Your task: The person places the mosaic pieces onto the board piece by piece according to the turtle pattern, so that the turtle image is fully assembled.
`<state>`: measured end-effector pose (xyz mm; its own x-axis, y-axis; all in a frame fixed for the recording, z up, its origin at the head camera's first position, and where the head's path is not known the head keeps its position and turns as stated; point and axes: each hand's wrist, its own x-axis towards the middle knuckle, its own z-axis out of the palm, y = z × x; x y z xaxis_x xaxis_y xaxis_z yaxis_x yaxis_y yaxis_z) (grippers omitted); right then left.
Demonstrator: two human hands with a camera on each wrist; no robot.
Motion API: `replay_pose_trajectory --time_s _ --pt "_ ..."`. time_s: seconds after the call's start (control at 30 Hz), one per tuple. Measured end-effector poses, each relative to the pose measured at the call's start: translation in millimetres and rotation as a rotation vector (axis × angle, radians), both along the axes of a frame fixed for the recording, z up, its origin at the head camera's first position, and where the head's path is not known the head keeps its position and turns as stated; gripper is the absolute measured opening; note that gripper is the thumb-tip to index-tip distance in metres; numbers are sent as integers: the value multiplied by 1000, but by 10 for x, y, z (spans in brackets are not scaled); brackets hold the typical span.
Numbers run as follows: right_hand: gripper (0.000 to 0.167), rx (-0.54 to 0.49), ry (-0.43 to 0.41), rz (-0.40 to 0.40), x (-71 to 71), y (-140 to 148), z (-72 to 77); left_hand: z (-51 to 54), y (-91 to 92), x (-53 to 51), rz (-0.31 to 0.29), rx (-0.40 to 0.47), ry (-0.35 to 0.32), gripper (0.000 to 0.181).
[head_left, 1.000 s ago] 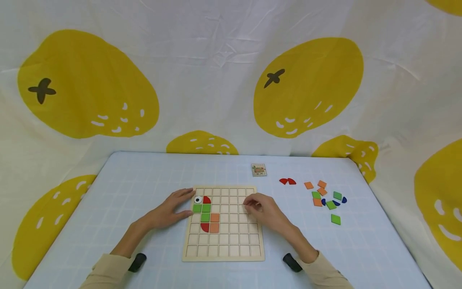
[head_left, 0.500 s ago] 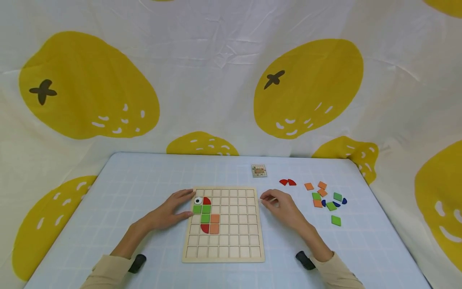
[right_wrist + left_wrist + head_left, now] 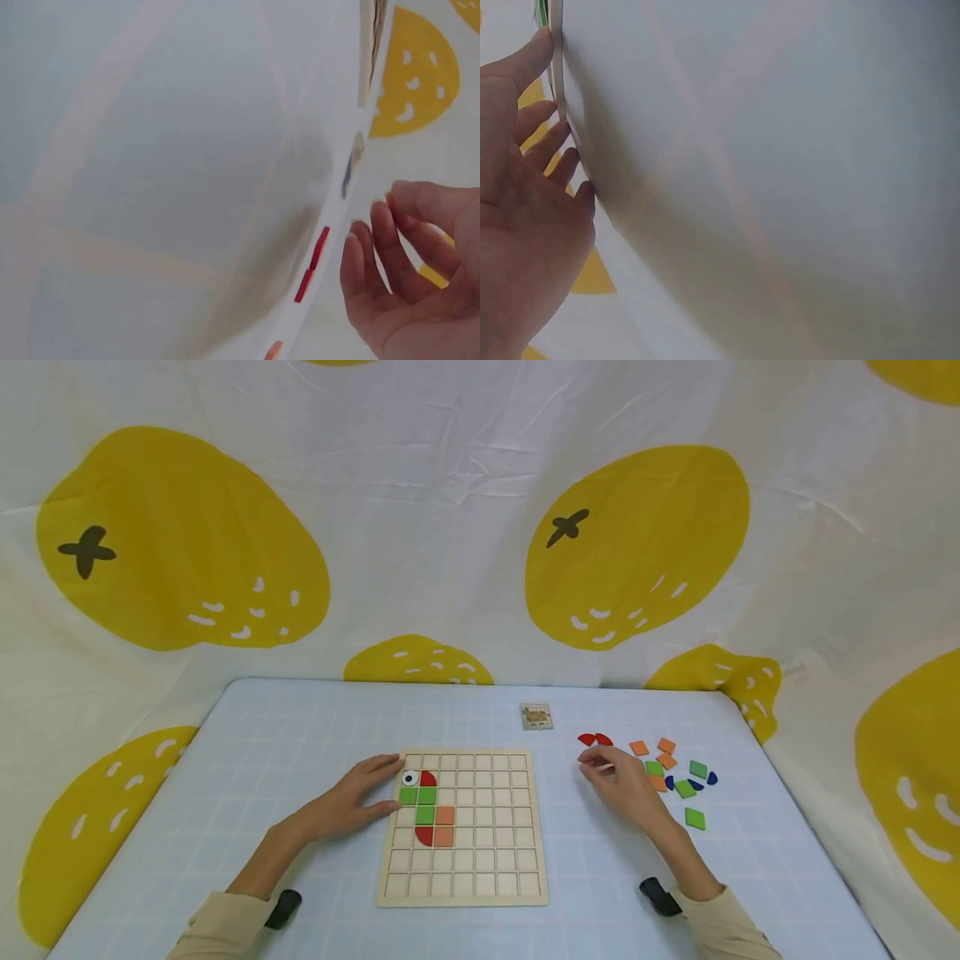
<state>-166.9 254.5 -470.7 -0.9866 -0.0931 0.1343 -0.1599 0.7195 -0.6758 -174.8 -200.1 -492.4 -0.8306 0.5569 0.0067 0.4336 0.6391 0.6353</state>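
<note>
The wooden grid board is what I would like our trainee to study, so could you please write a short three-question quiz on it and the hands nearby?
1. How many green squares lie on the wooden grid board?
2. True or false: the left hand touches the right edge of the wooden grid board.
3. Fill in: in the head view, the pair of pieces nearest the tips of the right hand is ____ in colour.

Key: 1. Three. 2. False; it touches the left edge. 3. Red.

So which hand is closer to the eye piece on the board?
The left. The left hand is at the left edge of the board, close beside the eye piece. The right hand is beyond the board's right edge, near the loose red pieces.
</note>
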Motion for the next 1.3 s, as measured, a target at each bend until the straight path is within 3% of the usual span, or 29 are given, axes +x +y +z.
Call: replay_pose_trajectory --time_s 0.17,0.43,0.6,1.3 --pt "21 5 -37 -34 4 167 22 6 5 2 3 -5 4 69" --pt "23 45 13 -48 61 430 28 -4 13 4 12 -33 0 69" --pt "26 82 -10 -63 126 561 37 -6 10 8 14 -40 -3 70" --pt "22 182 -17 -20 218 837 20 0 5 22 4 -15 27 68"
